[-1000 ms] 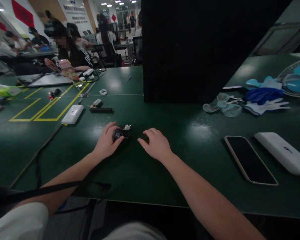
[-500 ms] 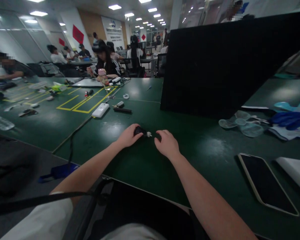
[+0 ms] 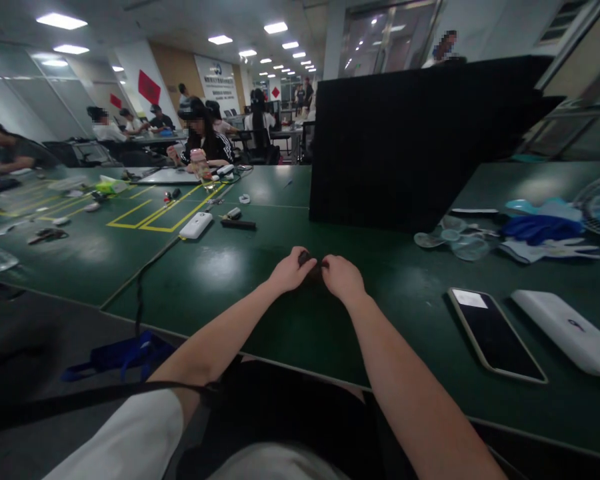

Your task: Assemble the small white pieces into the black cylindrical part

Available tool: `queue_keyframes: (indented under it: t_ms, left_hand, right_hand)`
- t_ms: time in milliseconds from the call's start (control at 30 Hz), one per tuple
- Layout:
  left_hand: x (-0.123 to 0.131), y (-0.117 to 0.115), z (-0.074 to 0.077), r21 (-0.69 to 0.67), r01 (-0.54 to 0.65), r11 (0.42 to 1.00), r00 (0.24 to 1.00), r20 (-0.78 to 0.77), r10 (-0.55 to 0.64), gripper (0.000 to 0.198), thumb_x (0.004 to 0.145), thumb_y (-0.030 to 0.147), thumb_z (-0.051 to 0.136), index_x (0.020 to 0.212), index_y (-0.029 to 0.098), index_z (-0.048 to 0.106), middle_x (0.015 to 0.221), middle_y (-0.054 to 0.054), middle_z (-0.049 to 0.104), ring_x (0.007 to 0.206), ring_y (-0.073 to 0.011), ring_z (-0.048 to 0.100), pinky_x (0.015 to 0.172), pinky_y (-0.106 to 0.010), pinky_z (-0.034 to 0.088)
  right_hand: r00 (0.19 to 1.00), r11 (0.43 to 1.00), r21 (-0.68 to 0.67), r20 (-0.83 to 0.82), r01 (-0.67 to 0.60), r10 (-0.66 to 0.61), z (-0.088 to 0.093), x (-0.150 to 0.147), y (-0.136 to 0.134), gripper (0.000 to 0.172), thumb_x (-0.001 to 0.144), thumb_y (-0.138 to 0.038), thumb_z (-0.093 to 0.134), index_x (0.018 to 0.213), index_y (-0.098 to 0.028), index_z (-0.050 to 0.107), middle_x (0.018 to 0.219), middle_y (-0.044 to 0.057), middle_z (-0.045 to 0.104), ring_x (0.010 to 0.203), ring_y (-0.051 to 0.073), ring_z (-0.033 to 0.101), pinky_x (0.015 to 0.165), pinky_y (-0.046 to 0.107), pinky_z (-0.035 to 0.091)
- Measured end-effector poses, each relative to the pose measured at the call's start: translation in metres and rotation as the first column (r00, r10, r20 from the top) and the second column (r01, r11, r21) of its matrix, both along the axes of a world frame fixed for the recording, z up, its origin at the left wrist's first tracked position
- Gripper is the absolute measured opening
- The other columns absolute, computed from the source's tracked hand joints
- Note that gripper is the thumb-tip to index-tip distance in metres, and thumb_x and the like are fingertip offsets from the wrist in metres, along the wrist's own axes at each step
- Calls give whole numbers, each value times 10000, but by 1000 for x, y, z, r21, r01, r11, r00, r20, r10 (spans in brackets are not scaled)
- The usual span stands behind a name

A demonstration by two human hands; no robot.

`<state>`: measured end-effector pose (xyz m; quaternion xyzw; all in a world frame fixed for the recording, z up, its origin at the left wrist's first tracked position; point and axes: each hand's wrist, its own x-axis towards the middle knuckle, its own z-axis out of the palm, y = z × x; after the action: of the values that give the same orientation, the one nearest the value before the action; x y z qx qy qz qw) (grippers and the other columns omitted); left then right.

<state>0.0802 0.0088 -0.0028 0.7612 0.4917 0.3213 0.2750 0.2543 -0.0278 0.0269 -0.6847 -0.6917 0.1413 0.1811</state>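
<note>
My left hand (image 3: 290,271) and my right hand (image 3: 343,278) meet over a small black object (image 3: 310,261) on the dark green table (image 3: 260,300). Both hands have their fingers curled round it, one from each side. Most of the object is hidden between the fingers, and its white end does not show.
A phone (image 3: 495,333) and a white power bank (image 3: 565,330) lie at the right. Gloves (image 3: 540,230), clear plastic pieces (image 3: 450,241) and a fan sit at the back right. A black panel (image 3: 420,147) stands behind. Another white power bank (image 3: 196,225) lies left, near yellow tape lines. People sit at far tables.
My right hand has moved left and closed onto the black object, joining the left hand. The object's white tip is now covered. The camera has tilted up and shifted.
</note>
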Motion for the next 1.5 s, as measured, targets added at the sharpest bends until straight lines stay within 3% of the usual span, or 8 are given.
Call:
queue_keyframes:
  t_ms: [233, 433, 500, 633, 900, 1033, 1167, 1500]
  left_hand:
    - [-24, 23, -5, -264, -96, 960, 862, 461, 213, 630, 966, 712, 221, 1194, 224, 550, 1143, -119, 690, 1047, -235, 661, 900, -398, 535]
    - [-75, 26, -4, -76, -339, 938, 884, 315, 345, 569, 969, 675, 339, 1186, 195, 552, 1195, -128, 629, 1150, -256, 590, 1033, -447, 455]
    - [-87, 23, -6, 20, -344, 939, 915, 232, 331, 501, 957, 622, 444, 1172, 186, 566, 1205, -134, 591, 1175, -256, 561, 1051, -445, 445]
    - [-95, 16, -5, 131, -282, 950, 951, 167, 259, 407, 918, 491, 600, 1193, 192, 581, 1230, -126, 538, 1211, -238, 518, 1078, -420, 439]
    - [-79, 4, 4, 177, 27, 984, 1000, -13, -25, 514, 777, 390, 782, 1242, 225, 638, 1217, -94, 581, 1117, -232, 579, 1005, -420, 505]
    - [-72, -2, 4, 175, 112, 978, 993, -68, -102, 558, 740, 423, 809, 1244, 246, 650, 1149, -75, 618, 1030, -224, 606, 923, -399, 533]
    - [-67, -5, 5, 162, 180, 970, 979, -128, -161, 534, 753, 431, 790, 1234, 252, 643, 1074, -58, 654, 946, -217, 617, 866, -394, 527]
    - [-64, -13, 3, 73, 176, 982, 971, -175, -161, 529, 842, 456, 685, 1294, 260, 493, 1125, -61, 684, 950, -242, 683, 840, -393, 538]
  right_hand:
    - [986, 997, -11, -147, 81, -82, 10, -7, -10, 404, 977, -250, 460, 1364, -223, 575, 1350, 123, 599, 984, 226, 667, 775, 339, 561]
    - [973, 973, 39, 52, -226, 224, 2, -50, -22, 702, 847, -653, 624, 1427, -263, 562, 1317, 118, 604, 957, 265, 654, 688, 354, 539]
    - [947, 951, 36, 118, -306, 300, 0, -59, -23, 585, 873, -618, 611, 1348, -275, 632, 1302, 104, 611, 933, 248, 650, 677, 341, 519]
    - [946, 951, -9, 93, -310, 310, 1, -60, -18, 318, 928, -456, 590, 1117, -249, 738, 1170, 82, 659, 896, 206, 642, 699, 312, 496]
    - [969, 995, 60, -225, -85, 96, 5, -23, -7, 238, 871, -391, 680, 1023, -226, 758, 1030, 49, 729, 921, 215, 656, 780, 352, 507]
    - [926, 977, 168, -331, -132, 182, 8, -25, -10, 247, 891, -430, 668, 1016, -253, 786, 1004, 29, 752, 905, 198, 665, 816, 350, 513]
    - [926, 944, 162, -203, -287, 317, 8, -36, -14, 195, 921, -343, 636, 1010, -279, 797, 1022, 25, 725, 904, 196, 654, 806, 354, 511]
    - [965, 968, 199, -179, -156, 193, 2, -35, -9, 477, 841, -416, 716, 1282, -245, 650, 1135, 64, 663, 924, 210, 623, 742, 329, 498]
